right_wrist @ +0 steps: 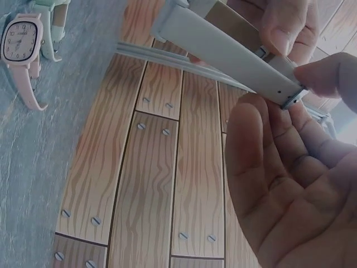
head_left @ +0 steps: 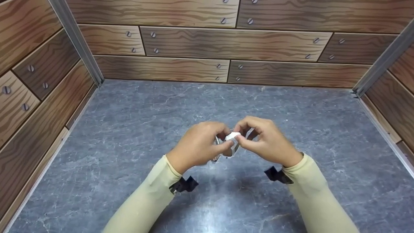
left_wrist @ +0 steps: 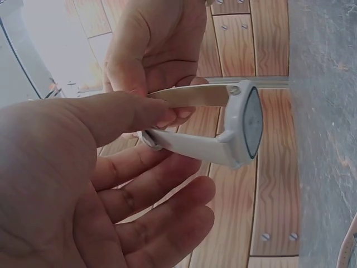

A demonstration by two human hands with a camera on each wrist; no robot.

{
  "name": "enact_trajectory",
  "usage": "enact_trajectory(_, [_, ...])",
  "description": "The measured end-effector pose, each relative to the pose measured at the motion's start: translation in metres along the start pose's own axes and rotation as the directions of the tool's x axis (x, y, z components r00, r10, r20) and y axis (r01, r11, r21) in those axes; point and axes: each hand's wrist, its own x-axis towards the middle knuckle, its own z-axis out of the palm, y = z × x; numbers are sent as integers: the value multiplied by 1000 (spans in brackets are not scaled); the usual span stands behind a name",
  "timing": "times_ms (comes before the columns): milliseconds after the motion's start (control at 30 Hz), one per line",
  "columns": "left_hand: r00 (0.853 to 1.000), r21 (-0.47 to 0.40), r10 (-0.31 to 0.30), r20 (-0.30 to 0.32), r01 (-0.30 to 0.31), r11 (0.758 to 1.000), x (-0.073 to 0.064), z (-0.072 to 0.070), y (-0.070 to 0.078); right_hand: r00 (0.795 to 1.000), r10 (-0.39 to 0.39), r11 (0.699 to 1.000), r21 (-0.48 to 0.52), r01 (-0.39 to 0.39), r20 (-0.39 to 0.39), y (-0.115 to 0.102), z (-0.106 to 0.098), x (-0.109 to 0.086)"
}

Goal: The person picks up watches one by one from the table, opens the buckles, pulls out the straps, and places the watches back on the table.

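Observation:
Both hands hold a white wristwatch (left_wrist: 237,125) above the table, its round case hanging off to one side of the fingers in the left wrist view. My left hand (head_left: 202,142) pinches the strap (left_wrist: 195,146) between thumb and fingers. The other fingers of that hand are spread below it. Opposite, my right hand (head_left: 266,139) pinches the strap end by the metal buckle (right_wrist: 293,99), thumb on one side and fingers behind. The two strap halves are brought together at the fingertips. From the head view, the fingers hide most of the watch.
A pink square-faced watch (right_wrist: 21,42) lies on the grey marbled table (head_left: 145,113), beside a pale green watch (right_wrist: 58,25). Wood-patterned walls (head_left: 236,45) with metal corner posts (head_left: 79,42) enclose the table at the back and sides.

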Motion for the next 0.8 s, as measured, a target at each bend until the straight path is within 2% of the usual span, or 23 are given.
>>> enact_trajectory(167, [1000,70,0,3,0,998,-1,2,-1,999,-15,1000,-25,16,49,1,1,0])
enact_trajectory(333, [1000,101,-2,0,2,995,-1,3,-1,998,-26,999,-34,28,53,1,1,0])
enact_trajectory(533, [1000,99,-5,-3,5,995,-1,2,0,998,-41,998,-48,43,39,1,0,0])
enact_trajectory(800, [999,22,-40,6,40,999,2,2,1,999,-47,998,-35,46,-7,1,-4,-1])
